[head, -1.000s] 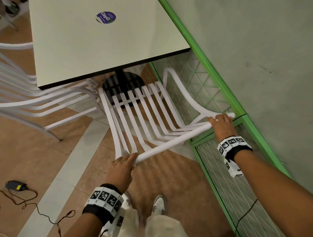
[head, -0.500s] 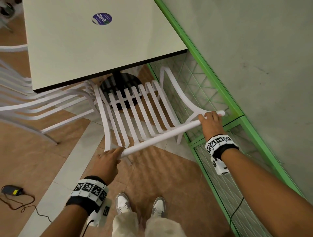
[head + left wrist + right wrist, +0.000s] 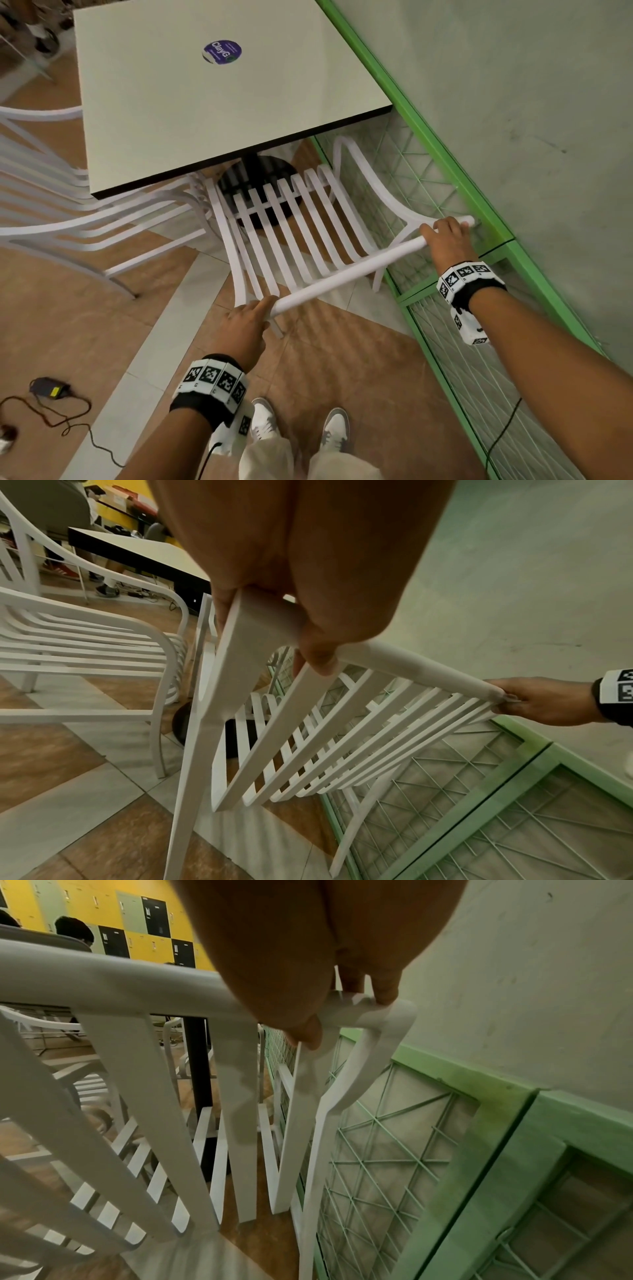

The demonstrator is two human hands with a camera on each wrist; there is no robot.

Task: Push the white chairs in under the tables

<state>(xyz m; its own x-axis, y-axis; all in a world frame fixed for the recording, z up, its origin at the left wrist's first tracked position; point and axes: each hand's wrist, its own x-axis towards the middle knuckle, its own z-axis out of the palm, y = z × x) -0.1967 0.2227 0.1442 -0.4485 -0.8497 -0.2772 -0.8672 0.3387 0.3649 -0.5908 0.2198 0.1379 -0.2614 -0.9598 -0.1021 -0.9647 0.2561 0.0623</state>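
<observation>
A white slatted chair [image 3: 349,274] stands at the near edge of the pale square table [image 3: 205,120], its seat partly beneath the tabletop. My left hand [image 3: 248,320] grips the left end of the chair's top rail, and my right hand [image 3: 447,236] grips the right end. In the left wrist view, the left hand [image 3: 291,626] wraps the rail's corner, thumb in front. The chair [image 3: 342,737] slopes down and away, and the right hand [image 3: 534,704] shows at the far end. In the right wrist view, the right hand [image 3: 342,1007] curls over the rail end of the chair [image 3: 240,1096].
A second white chair [image 3: 68,219] sits at the table's left side, close to the held chair. A green mesh barrier [image 3: 445,342] and a wall run tight along the right. The table's black base [image 3: 257,178] lies under the seat. A black adapter with cable [image 3: 48,387] lies on the floor.
The chair has slid a little farther toward the table, its seat now lying more over the black base. Both hands keep their grip on the top rail.
</observation>
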